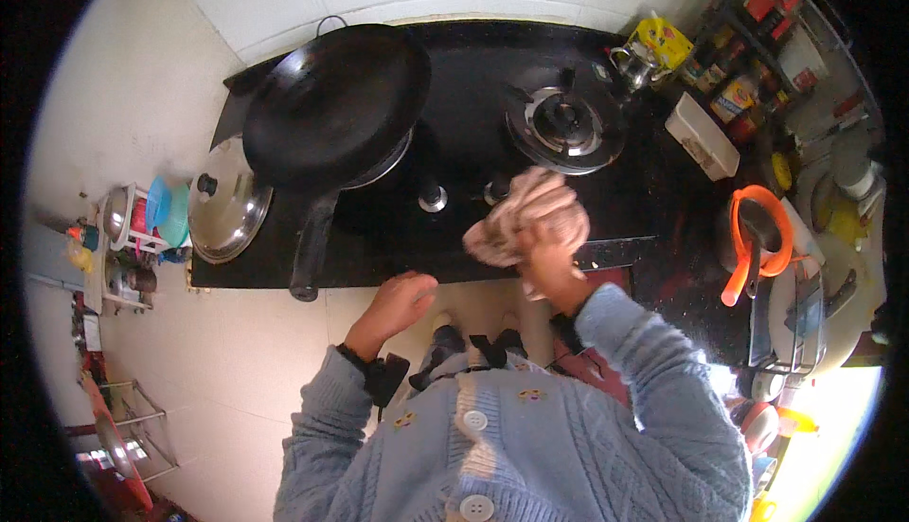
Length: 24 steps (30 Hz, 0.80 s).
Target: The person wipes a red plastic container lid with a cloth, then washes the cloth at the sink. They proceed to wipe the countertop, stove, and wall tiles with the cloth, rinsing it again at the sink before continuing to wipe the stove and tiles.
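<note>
My right hand (pixel 547 252) is closed on a crumpled pinkish cloth (pixel 532 213), which lies over the black stovetop (pixel 461 138) just in front of the right gas burner (pixel 567 120). Part of the cloth covers the area by one control knob (pixel 495 191); another knob (pixel 432 199) shows to its left. At the stove's front edge, my left hand (pixel 398 303) holds nothing, with its fingers slightly bent. A large black wok (pixel 341 106) rests tilted on the left burner, its handle (pixel 312 245) pointing towards me over the front edge.
A lid with a metal rim (pixel 231 202) leans at the wok's left. On the right are a metal pot (pixel 635 67), a white rectangular container (pixel 701 137), an orange-rimmed strainer (pixel 760 231), and a rack of jars and packets. A wall runs behind the stove.
</note>
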### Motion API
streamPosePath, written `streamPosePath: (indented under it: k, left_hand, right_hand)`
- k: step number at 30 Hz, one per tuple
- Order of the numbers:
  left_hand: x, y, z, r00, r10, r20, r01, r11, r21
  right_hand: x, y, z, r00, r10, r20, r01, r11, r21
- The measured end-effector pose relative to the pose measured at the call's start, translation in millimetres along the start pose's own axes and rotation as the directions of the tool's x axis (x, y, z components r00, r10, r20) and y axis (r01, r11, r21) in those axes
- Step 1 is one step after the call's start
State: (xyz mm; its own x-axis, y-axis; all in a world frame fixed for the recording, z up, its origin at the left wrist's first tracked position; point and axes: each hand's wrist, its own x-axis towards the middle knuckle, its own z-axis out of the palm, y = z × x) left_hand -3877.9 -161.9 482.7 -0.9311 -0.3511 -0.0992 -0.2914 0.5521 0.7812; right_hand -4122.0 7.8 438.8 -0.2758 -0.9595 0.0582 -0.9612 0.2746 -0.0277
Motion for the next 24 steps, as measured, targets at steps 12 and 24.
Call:
streamPosePath:
  k: [12, 24]
  left_hand:
    - [-8.8, -25.4, -29.9, 0.984, 0.009, -0.179, -0.015, 0.999, -0.031]
    - [-47.9, -65.4, -34.3, 0.972, -0.085, -0.217, 0.034, 0.973, -0.230]
  right_hand:
    - [58.1, -77.4, -45.6, 0.986, -0.086, 0.142, -0.120, 0.221, 0.968]
    - [52.3, -85.2, -16.1, 0.993, 0.086, 0.077, -0.112, 0.879, 0.463]
